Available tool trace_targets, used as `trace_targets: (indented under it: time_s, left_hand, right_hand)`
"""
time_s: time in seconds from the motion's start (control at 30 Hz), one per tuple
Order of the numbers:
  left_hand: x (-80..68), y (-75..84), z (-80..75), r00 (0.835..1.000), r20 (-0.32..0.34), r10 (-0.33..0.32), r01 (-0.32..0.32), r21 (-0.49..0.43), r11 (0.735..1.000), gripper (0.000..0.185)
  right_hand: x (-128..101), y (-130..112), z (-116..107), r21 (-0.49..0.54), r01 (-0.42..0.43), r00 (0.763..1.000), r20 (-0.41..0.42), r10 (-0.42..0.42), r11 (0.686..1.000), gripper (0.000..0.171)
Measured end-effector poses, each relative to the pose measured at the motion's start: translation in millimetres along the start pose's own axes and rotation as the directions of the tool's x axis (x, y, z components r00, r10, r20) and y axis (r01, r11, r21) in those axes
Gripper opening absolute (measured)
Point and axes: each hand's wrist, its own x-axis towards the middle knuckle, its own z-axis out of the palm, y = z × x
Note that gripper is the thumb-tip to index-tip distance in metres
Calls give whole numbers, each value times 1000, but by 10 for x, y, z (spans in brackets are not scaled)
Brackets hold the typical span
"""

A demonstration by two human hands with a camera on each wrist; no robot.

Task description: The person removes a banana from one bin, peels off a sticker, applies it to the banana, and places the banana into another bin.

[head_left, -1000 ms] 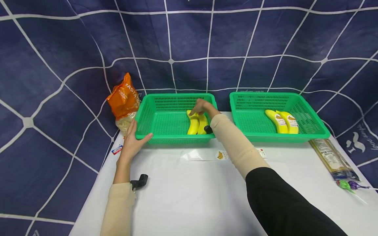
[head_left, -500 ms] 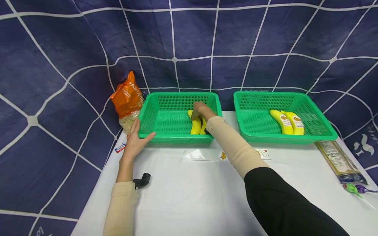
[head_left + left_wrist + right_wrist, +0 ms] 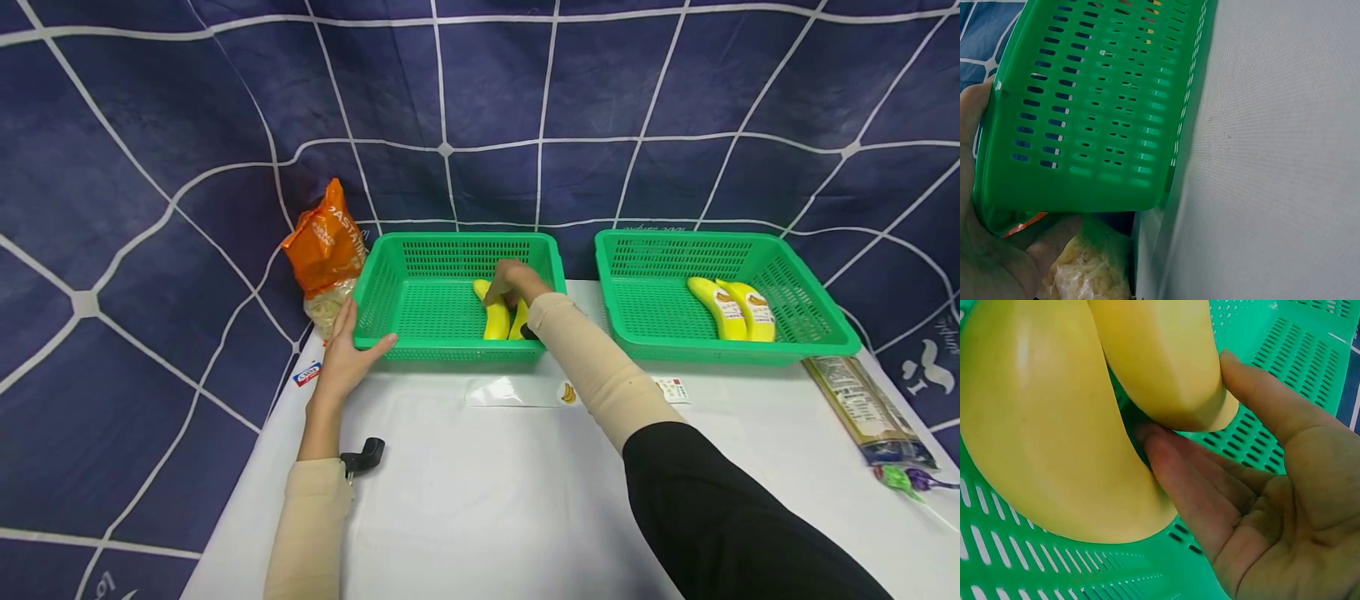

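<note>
Little has been shifted since the earlier frames: the right hand (image 3: 513,279) has been kept on the far ends of the two bananas (image 3: 497,315) inside the left basket (image 3: 390,287), with only a slight drawing back toward the near wall.

Its fingers (image 3: 1185,481) are curled against the bananas' ends (image 3: 1166,369), the thumb laid along one end, so the pair is pinched. The bananas are seen lying side by side on the right half of that basket's floor, close to its right wall; the left half of the floor is left open.

The left hand (image 3: 341,354) is held against the basket's near left corner, its thumb laid along the near rim (image 3: 1072,187) and its fingers up the left wall.

An orange bag (image 3: 324,242) is stood just beside the basket's left wall. A second basket (image 3: 795,300), holding two more bananas (image 3: 731,308), is set to the right, apart by a narrow gap. Bare table (image 3: 487,500) is spread before the near rim, with a clear packet (image 3: 517,392) just in front of it.
</note>
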Motion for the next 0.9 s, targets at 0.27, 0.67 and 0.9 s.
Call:
trace_targets:
  time_s: [0.27,0.67,0.9]
  left_hand:
    - [-6,11,3,1000,-2,3,-3,-4,1000,106]
    - [-14,0,0,1000,-12,-2,2,-3,1000,106]
    - [1,-5,17,1000,-18,7,-7,14,1000,106]
  right_hand:
    - [19,32,-27,93,-15,998,54,10,996,56]
    - [30,49,19,88,15,996,-87,-7,996,53]
    - [56,44,-3,37,11,993,-122,-6,999,48]
